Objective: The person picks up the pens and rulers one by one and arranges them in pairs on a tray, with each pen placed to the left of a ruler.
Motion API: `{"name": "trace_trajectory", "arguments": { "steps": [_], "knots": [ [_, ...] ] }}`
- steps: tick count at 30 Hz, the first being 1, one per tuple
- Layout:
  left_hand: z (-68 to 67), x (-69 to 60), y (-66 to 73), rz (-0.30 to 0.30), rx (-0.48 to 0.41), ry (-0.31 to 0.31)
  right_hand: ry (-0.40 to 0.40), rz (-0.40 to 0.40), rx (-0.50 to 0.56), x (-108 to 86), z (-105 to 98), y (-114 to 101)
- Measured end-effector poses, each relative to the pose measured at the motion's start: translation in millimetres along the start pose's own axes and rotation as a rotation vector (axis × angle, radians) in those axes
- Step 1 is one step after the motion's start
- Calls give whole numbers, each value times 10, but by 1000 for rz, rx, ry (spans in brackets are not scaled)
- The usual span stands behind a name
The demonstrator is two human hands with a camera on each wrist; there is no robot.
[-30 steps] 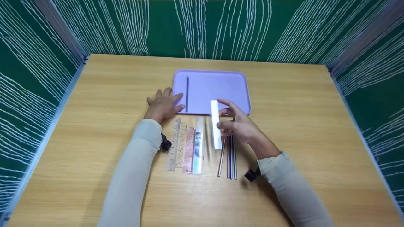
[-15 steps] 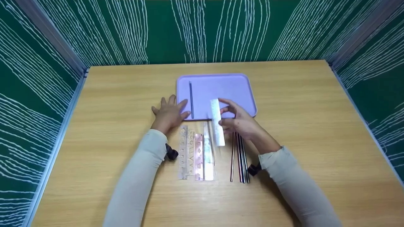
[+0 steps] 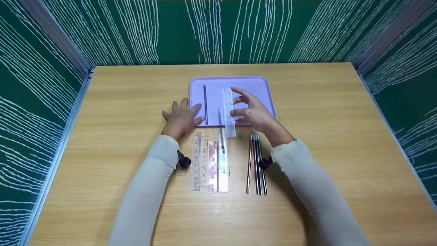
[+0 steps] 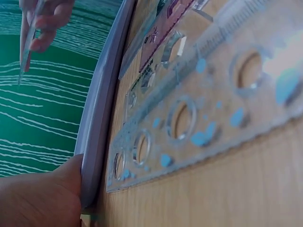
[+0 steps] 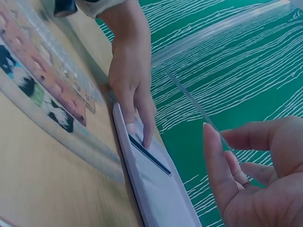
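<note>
Over the near edge of the lilac tray (image 3: 249,83): one transparent ruler (image 3: 227,106), edge-pinched by my right grip (image 3: 254,111) — perhaps to leave its face clear. My left grip (image 3: 182,118), spread and empty, touches the tray — seemingly to steady it.

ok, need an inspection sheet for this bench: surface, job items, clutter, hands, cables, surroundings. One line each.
Surface: wood-grain table, with a light glare patch toward the wearer.
Job items: lilac tray with one dark pencil lying in it; four rulers side by side on the table; dark pencils to their right; one clear ruler held up off the table.
Clutter: nothing seen.
Left hand: fingers spread, at the tray's left edge, thumb reaching over the rim.
Right hand: pinches the clear ruler.
Cables: nothing seen.
Surroundings: green walls with wavy white lines, on three sides.
</note>
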State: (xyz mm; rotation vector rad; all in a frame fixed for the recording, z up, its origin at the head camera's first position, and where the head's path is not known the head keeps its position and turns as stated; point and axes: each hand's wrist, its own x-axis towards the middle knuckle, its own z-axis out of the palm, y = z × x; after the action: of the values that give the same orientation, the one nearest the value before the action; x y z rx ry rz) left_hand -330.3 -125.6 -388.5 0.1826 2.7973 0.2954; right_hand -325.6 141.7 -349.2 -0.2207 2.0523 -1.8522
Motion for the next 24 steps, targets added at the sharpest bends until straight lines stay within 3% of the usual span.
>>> {"name": "trace_trajectory", "arguments": {
  "steps": [11, 24],
  "knots": [
    [98, 0, 25, -4, 4, 6, 19, 52, 39, 438, 103, 187],
    [-11, 24, 21, -21, 12, 24, 46, 67, -33, 845, 200, 156]
  ]
}}
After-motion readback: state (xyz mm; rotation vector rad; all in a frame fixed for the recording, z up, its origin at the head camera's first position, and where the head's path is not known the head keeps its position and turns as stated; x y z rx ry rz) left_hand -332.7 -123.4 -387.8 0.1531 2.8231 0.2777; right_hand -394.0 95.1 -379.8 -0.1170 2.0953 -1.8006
